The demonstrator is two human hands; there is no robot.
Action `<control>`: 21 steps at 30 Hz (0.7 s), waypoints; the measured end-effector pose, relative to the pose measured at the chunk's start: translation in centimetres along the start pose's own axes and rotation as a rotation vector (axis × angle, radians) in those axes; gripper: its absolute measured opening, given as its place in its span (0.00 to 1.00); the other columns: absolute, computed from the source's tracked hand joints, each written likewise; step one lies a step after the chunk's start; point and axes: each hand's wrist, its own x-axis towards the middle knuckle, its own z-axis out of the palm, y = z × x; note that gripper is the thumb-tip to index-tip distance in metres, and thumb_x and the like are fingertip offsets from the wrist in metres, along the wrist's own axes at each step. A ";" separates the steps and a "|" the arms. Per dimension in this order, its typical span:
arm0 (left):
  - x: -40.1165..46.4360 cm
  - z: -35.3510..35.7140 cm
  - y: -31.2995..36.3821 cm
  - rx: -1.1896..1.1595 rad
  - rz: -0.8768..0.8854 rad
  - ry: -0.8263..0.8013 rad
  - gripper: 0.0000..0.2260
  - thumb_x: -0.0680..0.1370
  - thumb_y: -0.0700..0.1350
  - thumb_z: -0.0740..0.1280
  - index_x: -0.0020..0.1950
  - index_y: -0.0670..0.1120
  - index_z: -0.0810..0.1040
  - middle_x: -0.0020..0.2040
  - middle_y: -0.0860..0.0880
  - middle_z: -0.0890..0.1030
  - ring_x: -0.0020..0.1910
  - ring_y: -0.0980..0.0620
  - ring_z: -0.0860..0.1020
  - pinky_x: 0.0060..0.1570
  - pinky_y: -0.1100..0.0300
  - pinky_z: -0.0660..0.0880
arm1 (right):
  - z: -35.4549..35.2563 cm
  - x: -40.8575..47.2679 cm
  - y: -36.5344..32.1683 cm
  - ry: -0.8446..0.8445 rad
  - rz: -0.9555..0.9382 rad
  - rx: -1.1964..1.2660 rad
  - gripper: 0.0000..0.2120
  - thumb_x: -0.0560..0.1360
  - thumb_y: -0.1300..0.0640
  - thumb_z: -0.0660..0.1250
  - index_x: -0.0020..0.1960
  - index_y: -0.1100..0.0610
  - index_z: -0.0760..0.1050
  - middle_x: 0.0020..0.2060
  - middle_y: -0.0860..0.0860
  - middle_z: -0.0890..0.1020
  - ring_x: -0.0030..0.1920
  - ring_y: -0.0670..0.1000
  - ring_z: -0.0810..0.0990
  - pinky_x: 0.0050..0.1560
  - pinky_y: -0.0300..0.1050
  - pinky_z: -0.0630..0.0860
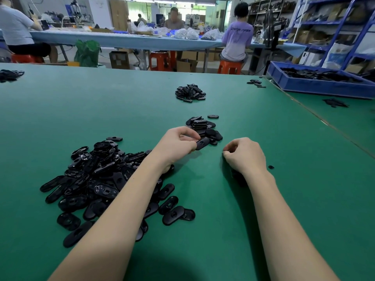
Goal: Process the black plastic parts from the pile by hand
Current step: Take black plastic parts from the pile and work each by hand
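Observation:
A big pile of black oval plastic parts (97, 179) lies on the green table (81, 102) at my lower left. My left hand (176, 147) reaches over it and pinches one black oval part (203, 143) by its end, just in front of a small heap of parts (204, 127). My right hand (244, 155) rests on the table to the right, fingers curled; a tiny dark bit shows at its fingertips, too small to identify. A small black scrap (271, 167) lies right of that hand.
Another heap of parts (190, 93) sits farther back at centre. A blue bin (316, 84) full of black parts stands at the right edge, with loose parts (256, 82) beside it. More parts lie at the far left (10, 75). People sit at a blue table behind.

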 end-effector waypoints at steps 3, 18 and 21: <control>0.1 0.0 -0.2 0.003 0.008 0.012 0.11 0.74 0.35 0.67 0.45 0.51 0.83 0.34 0.56 0.82 0.34 0.57 0.77 0.49 0.57 0.77 | -0.2 0.1 -0.1 -0.002 -0.018 0.157 0.04 0.74 0.57 0.71 0.44 0.49 0.82 0.42 0.46 0.85 0.48 0.51 0.82 0.48 0.43 0.78; 0.2 0.2 -0.4 -0.090 0.059 0.013 0.06 0.76 0.38 0.71 0.47 0.47 0.85 0.42 0.47 0.87 0.40 0.52 0.82 0.53 0.56 0.81 | -1.8 -0.9 -2.0 -0.251 -0.104 0.777 0.03 0.74 0.61 0.75 0.46 0.54 0.86 0.31 0.43 0.83 0.26 0.35 0.74 0.28 0.25 0.66; -0.1 0.2 -0.1 -0.138 0.069 -0.039 0.06 0.77 0.37 0.71 0.47 0.46 0.86 0.41 0.48 0.86 0.41 0.55 0.83 0.50 0.64 0.81 | -1.5 -0.9 -2.2 -0.225 -0.109 0.711 0.03 0.74 0.60 0.76 0.45 0.53 0.86 0.38 0.48 0.87 0.30 0.35 0.77 0.33 0.26 0.70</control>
